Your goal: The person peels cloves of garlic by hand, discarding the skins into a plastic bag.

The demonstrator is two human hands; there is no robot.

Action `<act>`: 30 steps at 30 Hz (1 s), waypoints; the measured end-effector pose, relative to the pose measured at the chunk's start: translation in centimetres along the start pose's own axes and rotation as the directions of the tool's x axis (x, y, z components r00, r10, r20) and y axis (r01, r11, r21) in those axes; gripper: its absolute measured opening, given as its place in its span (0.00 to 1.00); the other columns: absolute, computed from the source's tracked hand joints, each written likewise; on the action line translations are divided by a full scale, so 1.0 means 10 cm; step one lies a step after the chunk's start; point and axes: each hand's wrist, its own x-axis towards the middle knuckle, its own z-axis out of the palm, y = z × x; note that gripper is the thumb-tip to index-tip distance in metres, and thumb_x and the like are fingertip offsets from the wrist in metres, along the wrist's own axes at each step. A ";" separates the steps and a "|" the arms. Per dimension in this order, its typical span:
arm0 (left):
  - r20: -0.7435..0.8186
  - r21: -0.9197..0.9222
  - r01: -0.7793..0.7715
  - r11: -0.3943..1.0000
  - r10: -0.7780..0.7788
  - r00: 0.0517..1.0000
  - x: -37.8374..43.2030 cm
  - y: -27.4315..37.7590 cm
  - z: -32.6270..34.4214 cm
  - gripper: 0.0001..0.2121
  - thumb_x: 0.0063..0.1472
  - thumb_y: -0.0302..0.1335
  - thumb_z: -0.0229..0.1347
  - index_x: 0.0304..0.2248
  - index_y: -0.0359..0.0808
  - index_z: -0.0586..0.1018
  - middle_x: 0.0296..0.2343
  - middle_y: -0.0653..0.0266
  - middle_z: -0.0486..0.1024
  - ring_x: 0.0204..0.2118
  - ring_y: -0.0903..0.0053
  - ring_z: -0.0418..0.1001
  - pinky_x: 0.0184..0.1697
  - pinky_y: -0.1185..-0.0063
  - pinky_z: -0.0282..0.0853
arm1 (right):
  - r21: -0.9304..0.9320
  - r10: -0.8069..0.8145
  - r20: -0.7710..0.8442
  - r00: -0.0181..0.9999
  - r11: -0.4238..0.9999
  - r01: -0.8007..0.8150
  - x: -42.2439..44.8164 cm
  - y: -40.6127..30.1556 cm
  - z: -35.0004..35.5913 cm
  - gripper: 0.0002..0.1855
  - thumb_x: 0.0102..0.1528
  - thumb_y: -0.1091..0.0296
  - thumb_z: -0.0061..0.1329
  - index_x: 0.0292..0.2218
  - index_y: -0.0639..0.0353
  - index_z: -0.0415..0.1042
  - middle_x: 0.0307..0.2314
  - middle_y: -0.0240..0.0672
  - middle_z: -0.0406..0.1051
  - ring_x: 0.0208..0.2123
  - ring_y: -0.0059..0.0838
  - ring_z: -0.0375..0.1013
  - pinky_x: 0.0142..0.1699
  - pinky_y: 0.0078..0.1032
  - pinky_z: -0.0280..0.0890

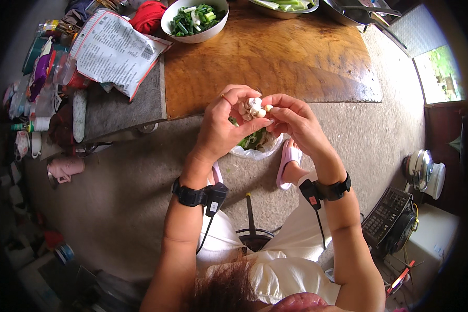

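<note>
A white garlic bulb point(252, 108) rests in the grip of my left hand point(223, 119), cloves showing on its near side. My right hand point(299, 121) pinches a small pale garlic clove point(268, 108) between thumb and forefinger, right beside the bulb. Whether the clove is still joined to the bulb cannot be told. Below both hands, on the floor, stands a bin lined with a clear plastic bag point(257, 153). Green leaf scraps and pale skins lie in it, partly covered by my hands.
The wooden table point(265, 70) is just beyond my hands. On it are a white bowl of cut green onions point(197, 23), a metal bowl of pale green vegetable pieces point(286, 6), a pan point(343, 11) and a printed plastic packet point(115, 50). A pink mug point(68, 167) sits left.
</note>
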 end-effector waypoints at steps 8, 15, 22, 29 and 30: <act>-0.006 0.042 -0.013 0.999 0.013 1.000 0.00 0.02 0.02 0.21 0.47 0.26 0.66 0.40 0.35 0.72 0.35 0.70 0.70 0.32 0.87 0.70 0.34 0.86 0.70 | -0.025 -0.009 -0.059 0.998 1.000 0.007 0.02 0.03 0.05 0.10 0.60 0.63 0.43 0.39 0.60 0.70 0.28 0.27 0.70 0.28 0.13 0.69 0.31 0.12 0.65; -0.024 -0.002 0.022 1.000 -0.022 0.999 -0.01 -0.02 0.00 0.22 0.47 0.25 0.66 0.41 0.36 0.73 0.35 0.70 0.70 0.32 0.87 0.70 0.33 0.86 0.69 | 0.179 0.025 -0.027 0.999 0.984 -0.020 0.01 -0.05 -0.01 0.10 0.58 0.65 0.45 0.39 0.59 0.68 0.27 0.26 0.70 0.27 0.14 0.68 0.30 0.11 0.62; -0.017 0.181 -0.089 0.980 0.093 0.996 0.03 0.00 0.01 0.22 0.45 0.20 0.64 0.42 0.36 0.73 0.38 0.67 0.72 0.32 0.84 0.72 0.30 0.85 0.70 | -0.512 -0.174 -0.136 0.975 0.855 0.081 0.00 0.02 0.08 0.21 0.56 0.50 0.50 0.29 0.62 0.67 0.20 0.27 0.67 0.20 0.15 0.61 0.24 0.18 0.56; 0.036 0.124 -0.046 0.991 0.042 0.998 0.02 0.04 0.02 0.20 0.48 0.19 0.63 0.43 0.35 0.75 0.38 0.66 0.73 0.34 0.83 0.73 0.32 0.85 0.72 | -0.746 -0.260 -0.002 0.965 0.643 0.172 0.00 0.01 0.11 0.23 0.57 0.48 0.47 0.29 0.64 0.72 0.15 0.39 0.64 0.18 0.28 0.62 0.25 0.27 0.58; 0.047 0.114 -0.043 0.993 0.037 0.998 0.02 0.03 0.03 0.20 0.48 0.19 0.63 0.43 0.34 0.75 0.39 0.66 0.73 0.34 0.83 0.73 0.32 0.85 0.72 | -0.746 -0.277 0.022 0.961 0.635 0.200 0.00 0.02 0.09 0.23 0.58 0.48 0.45 0.30 0.64 0.73 0.15 0.40 0.64 0.18 0.30 0.63 0.25 0.28 0.59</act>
